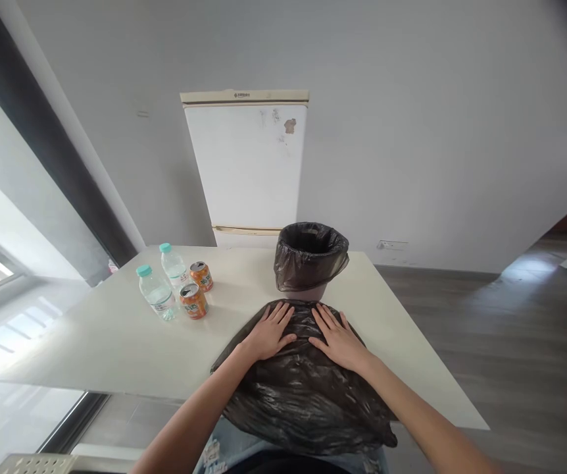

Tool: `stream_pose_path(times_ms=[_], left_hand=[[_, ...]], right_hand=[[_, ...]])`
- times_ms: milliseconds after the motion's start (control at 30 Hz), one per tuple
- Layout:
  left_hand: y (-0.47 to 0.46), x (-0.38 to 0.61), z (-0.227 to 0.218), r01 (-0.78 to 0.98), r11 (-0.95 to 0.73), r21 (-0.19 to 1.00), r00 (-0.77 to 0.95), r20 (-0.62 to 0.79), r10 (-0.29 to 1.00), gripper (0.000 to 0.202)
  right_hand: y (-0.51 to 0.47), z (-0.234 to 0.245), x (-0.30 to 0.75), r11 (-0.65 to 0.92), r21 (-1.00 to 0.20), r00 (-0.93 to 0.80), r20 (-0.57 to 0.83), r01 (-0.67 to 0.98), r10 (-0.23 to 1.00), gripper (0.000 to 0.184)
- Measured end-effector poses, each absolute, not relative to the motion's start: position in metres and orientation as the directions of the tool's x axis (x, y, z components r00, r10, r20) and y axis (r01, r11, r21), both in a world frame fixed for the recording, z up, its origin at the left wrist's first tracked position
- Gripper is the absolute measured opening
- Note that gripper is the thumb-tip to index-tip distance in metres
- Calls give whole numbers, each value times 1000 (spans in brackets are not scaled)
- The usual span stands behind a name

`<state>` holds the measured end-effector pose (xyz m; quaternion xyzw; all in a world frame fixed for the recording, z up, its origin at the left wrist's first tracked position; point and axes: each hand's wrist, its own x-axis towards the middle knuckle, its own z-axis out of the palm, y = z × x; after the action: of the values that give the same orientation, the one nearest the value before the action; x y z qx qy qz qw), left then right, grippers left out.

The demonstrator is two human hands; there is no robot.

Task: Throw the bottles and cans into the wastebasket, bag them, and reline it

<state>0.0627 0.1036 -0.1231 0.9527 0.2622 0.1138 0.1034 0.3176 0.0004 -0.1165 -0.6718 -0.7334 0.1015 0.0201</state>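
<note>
No text was legible; print on the tall white refrigerator [246, 164] and the orange metal drink cans [193, 301] was too small

We record a bag [303, 388] flat on the table [116, 336] at its near edge, left hand [270, 332] and right hand [337, 339] side by side upon it. A bin [310, 260] stands just behind; bottles [156, 293] and cans [193, 301] stand left of it (well apart). Behind the table, a fridge [246, 164].
</note>
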Motion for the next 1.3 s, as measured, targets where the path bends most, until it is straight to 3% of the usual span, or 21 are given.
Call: stream_pose_path(times_ms=[100,200,300,400,500,600,700,767,867,967,1067,1167,1300], left_hand=[[105,61,-104,422,-870,256,836,262,483,64],[92,58,-77,403,-871,281,783,388,487,40],[64,54,-62,468,-821,326,707,420,569,31],[45,49,-70,627,-719,298,605,396,691,35],[54,39,-89,712,-662,232,600,289,746,51],[82,23,-107,682,-700,212,694,114,711,65],[107,10,-121,661,-718,218,728,42,684,72],[119,6,-126,642,-734,222,746,45,665,72],[133,7,-124,587,-778,226,791,44,610,69],[139,12,-110,549,-809,211,817,70,572,69],[127,19,-83,535,-818,212,784,237,574,59],[85,24,-54,527,-803,278,700,393,596,38],[-1,20,-49,505,-776,379,671,393,629,24]], right_hand=[[-4,-122,314,21,-165,-33,-70,986,997,87],[-10,-133,310,-139,-151,136,-28,979,990,87],[-20,-143,301,-305,-160,308,-2,939,951,89],[-30,-143,288,-369,-217,386,42,904,921,89],[-41,-126,284,-300,-304,362,171,904,916,82],[-50,-101,299,-77,-348,198,328,934,924,57],[-58,-86,326,192,-365,-91,276,911,957,41],[-64,-87,340,263,-373,-211,175,890,962,38],[-77,-100,343,213,-345,-197,83,914,977,42],[-94,-115,324,126,-265,-110,77,956,991,48],[-112,-126,298,42,-187,-20,118,981,993,53],[-126,-132,277,-2,-157,22,130,988,991,55],[-138,-129,262,20,-202,4,121,979,993,53]])
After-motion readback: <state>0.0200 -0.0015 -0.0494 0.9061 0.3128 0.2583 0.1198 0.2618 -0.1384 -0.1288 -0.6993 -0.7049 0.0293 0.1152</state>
